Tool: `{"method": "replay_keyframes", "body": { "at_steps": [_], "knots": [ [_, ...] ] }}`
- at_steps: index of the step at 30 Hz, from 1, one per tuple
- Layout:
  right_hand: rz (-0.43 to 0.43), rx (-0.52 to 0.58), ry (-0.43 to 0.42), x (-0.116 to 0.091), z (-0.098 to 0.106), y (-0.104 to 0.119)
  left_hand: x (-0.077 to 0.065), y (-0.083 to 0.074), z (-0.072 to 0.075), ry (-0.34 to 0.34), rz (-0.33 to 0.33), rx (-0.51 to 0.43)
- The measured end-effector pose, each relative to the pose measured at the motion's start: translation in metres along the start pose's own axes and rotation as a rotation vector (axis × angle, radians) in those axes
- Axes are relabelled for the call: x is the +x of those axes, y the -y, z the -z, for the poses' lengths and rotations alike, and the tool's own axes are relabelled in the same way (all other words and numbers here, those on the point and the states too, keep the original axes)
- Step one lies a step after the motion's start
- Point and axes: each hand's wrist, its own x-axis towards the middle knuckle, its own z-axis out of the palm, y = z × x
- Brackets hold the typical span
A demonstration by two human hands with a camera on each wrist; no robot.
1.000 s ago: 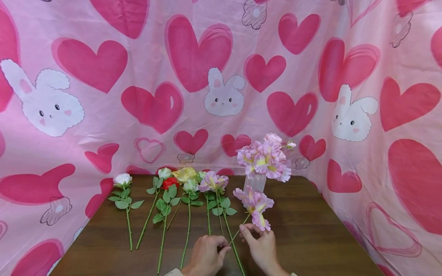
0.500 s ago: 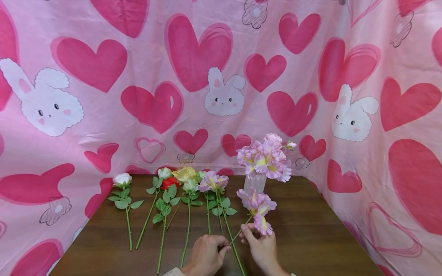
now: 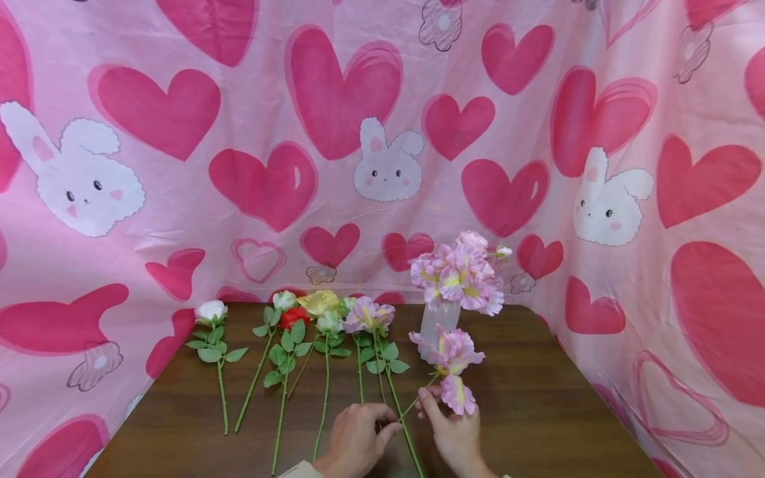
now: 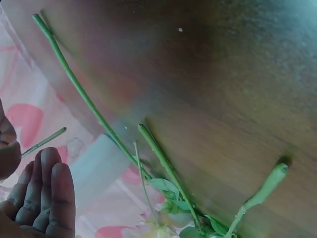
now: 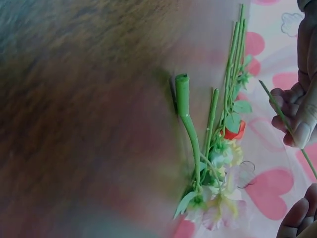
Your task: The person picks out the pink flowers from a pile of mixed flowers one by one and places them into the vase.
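Note:
My left hand (image 3: 356,435) pinches the thin stem of a pink-purple artificial iris (image 3: 455,355) near its cut end. Closer to the bloom, my right hand (image 3: 453,431) holds the same stem between thumb and fingers. The flower slants up to the right and faces forward, in front of a frosted vase (image 3: 441,317). Pink blooms (image 3: 460,275) fill the vase's mouth. In the left wrist view the stem's end (image 4: 49,139) sticks out past my left fingers. The right wrist view shows the stem (image 5: 281,113) crossing my left thumb, with right fingertips (image 5: 292,218) at the lower corner.
Several artificial flowers lie in a row on the brown table (image 3: 538,411): a white rose (image 3: 212,311), a red rose (image 3: 294,317), a yellow bloom (image 3: 321,303) and another pink-purple iris (image 3: 370,315). One long green stem (image 3: 402,415) runs between my hands. A patterned pink cloth (image 3: 269,119) hangs around the table.
The iris bloom in my hands has moved slightly right and down, uncovering more of the vase. My hands stay nearly in place on the stem.

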Motion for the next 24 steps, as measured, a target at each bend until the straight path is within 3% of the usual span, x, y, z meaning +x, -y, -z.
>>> {"method": "replay_keyframes", "body": {
  "at_steps": [11,18,24],
  "knots": [
    [0.400,0.013,-0.005,0.015,0.011,-0.010,0.000,0.010,0.008,-0.060,0.045,0.032],
    [0.514,0.060,-0.003,0.025,0.018,-0.009,-0.001,0.017,0.011,-0.087,0.084,0.080],
    [0.599,-0.114,-0.114,0.037,0.023,-0.004,-0.001,0.024,0.016,-0.086,0.103,0.110]
  ]
}}
